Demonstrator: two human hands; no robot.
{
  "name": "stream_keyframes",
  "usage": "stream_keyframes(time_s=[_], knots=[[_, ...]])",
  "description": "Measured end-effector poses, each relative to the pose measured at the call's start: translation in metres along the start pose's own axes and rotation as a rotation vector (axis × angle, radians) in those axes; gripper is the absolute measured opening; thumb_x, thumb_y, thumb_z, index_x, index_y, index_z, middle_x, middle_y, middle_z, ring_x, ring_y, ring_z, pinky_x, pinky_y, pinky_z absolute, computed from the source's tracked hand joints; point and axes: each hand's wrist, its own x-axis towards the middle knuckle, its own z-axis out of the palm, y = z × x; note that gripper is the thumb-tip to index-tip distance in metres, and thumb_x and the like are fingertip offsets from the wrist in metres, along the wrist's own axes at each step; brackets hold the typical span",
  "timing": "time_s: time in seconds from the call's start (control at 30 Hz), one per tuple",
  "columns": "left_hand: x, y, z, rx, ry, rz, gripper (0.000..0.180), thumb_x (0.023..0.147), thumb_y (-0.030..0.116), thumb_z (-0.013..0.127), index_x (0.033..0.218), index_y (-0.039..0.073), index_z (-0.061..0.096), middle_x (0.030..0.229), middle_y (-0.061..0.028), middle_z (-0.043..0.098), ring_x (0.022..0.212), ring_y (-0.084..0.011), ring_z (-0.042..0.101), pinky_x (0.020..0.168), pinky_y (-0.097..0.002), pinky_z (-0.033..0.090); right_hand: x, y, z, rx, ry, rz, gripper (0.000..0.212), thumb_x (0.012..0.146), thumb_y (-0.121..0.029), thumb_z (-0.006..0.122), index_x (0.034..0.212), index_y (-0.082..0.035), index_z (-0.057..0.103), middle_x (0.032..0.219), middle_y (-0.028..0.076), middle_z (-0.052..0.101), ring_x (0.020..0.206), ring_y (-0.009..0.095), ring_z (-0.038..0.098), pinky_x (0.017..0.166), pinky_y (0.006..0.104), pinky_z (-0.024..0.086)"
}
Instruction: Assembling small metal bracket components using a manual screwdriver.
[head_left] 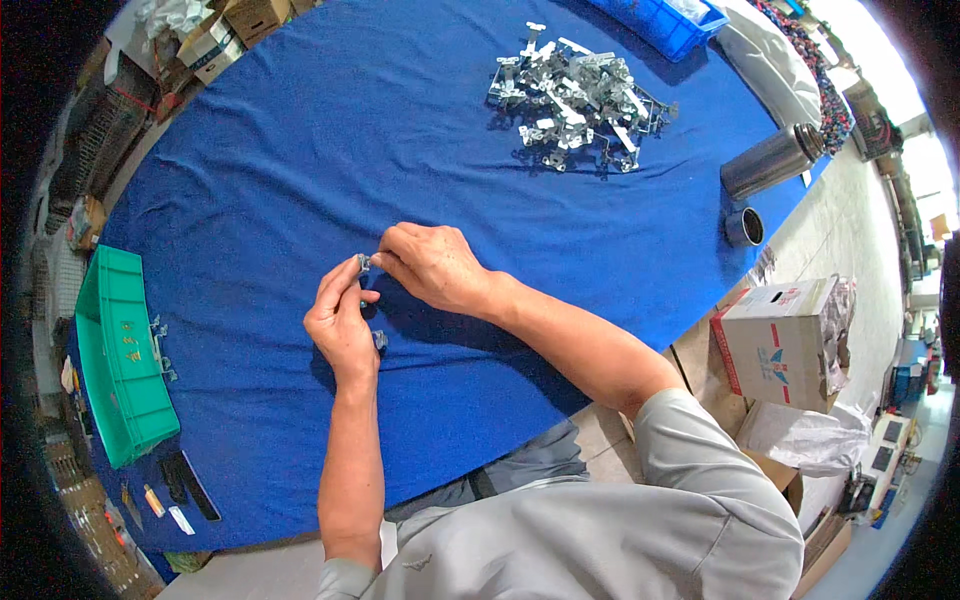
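Observation:
Over the middle of a blue cloth (250, 190), my left hand (342, 325) pinches a small silvery metal part (364, 263) between its fingertips. My right hand (435, 266) comes in from the right, its thumb and fingers closed at the same part. Fingers hide most of that part, so its exact shape cannot be made out. Another small metal piece (380, 340) shows beside my left palm; whether the palm holds it or it lies on the cloth is unclear. A loose heap of thin metal brackets (580, 100) lies farther off to the right.
A green plastic bin (125, 350) stands at the left, with several small metal pieces (162, 348) beside it. A blue crate (670, 25) sits at the far right. Near the right edge are a steel flask (770, 163) and a cup (744, 228). Beyond stands a cardboard box (775, 345).

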Motion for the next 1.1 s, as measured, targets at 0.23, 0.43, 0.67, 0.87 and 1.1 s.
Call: stream_keyframes(time_s=[0.23,0.43,0.67,0.87,1.1], knots=[[0.001,-0.003,-0.002,-0.042,0.007,-0.037,0.025,0.090,-0.012,0.054,0.106,-0.005,0.073,0.110,-0.0146,0.069,0.089,-0.0158,0.067,0.065,-0.0236,0.057,-0.001,-0.001,-0.001,-0.059,-0.025,0.013,0.026,0.096,-0.024,0.060,0.081,-0.003,0.056,0.072,0.015,0.061,0.068,0.037,0.063,0.057,0.0484,0.046],[0.001,-0.001,-0.004,-0.052,-0.004,-0.046,0.025,0.091,-0.011,0.054,0.106,-0.005,0.073,0.110,-0.0149,0.069,0.088,-0.0156,0.067,0.065,-0.0236,0.057,0.000,-0.006,0.000,-0.021,-0.014,0.047,0.026,0.095,-0.026,0.059,0.082,-0.003,0.055,0.075,0.017,0.064,0.072,0.039,0.065,0.060,0.0511,0.049],[0.000,-0.001,-0.006,-0.015,0.007,-0.129,0.025,0.090,-0.010,0.054,0.107,-0.005,0.072,0.111,-0.0145,0.070,0.084,-0.0151,0.067,0.066,-0.0236,0.056,-0.004,0.001,0.004,-0.061,0.017,-0.014,0.027,0.093,-0.022,0.064,0.075,-0.005,0.054,0.070,0.017,0.060,0.066,0.039,0.062,0.056,0.0494,0.047],[0.007,0.003,0.000,-0.017,0.023,-0.076,0.024,0.092,-0.004,0.057,0.112,-0.003,0.071,0.106,-0.0107,0.072,0.068,-0.0085,0.065,0.041,-0.0175,0.035,0.006,-0.004,-0.004,-0.042,-0.011,0.058,0.025,0.093,-0.028,0.062,0.085,-0.004,0.059,0.079,0.018,0.066,0.074,0.039,0.066,0.061,0.0506,0.051],[0.001,-0.002,-0.003,-0.029,0.021,-0.142,0.025,0.088,-0.012,0.055,0.106,-0.006,0.072,0.110,-0.0146,0.069,0.084,-0.0157,0.067,0.066,-0.0239,0.056,-0.003,0.003,0.000,-0.051,-0.009,0.015,0.023,0.094,-0.024,0.061,0.082,-0.005,0.055,0.075,0.016,0.063,0.071,0.039,0.063,0.060,0.0506,0.048]])
